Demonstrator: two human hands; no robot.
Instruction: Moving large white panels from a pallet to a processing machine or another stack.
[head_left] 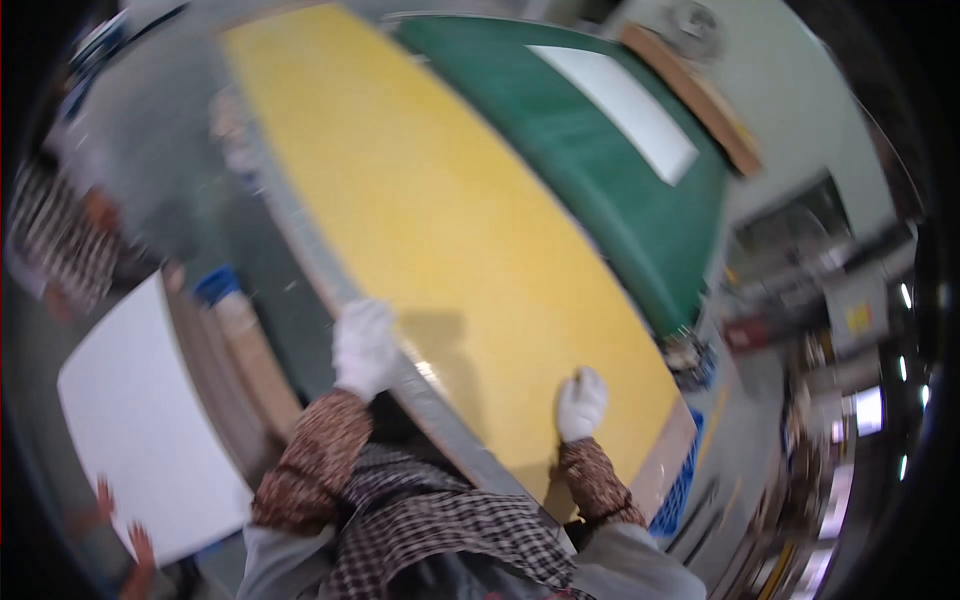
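My left hand (364, 346), in a white glove, is at the near left edge of a long yellow tabletop (450, 230). Motion blur smears its fingers, so their grip is unclear. Over the right part of the yellow surface is my right hand (582, 406), also gloved in white, with its fingers curled closed. A small dark spot shows at its fingertips; what it holds, if anything, is too small to name. Both my forearms wear brown mottled sleeve covers, and a checked apron (450, 530) lies below them.
Beyond stands a green table (590, 150) with a white sheet (620, 110) on it. At left, a stack of white boards (150, 420) has another person's hands (140, 545) at its near edge. A second person (65, 235) is farther left. A blue crate (680, 485) sits right.
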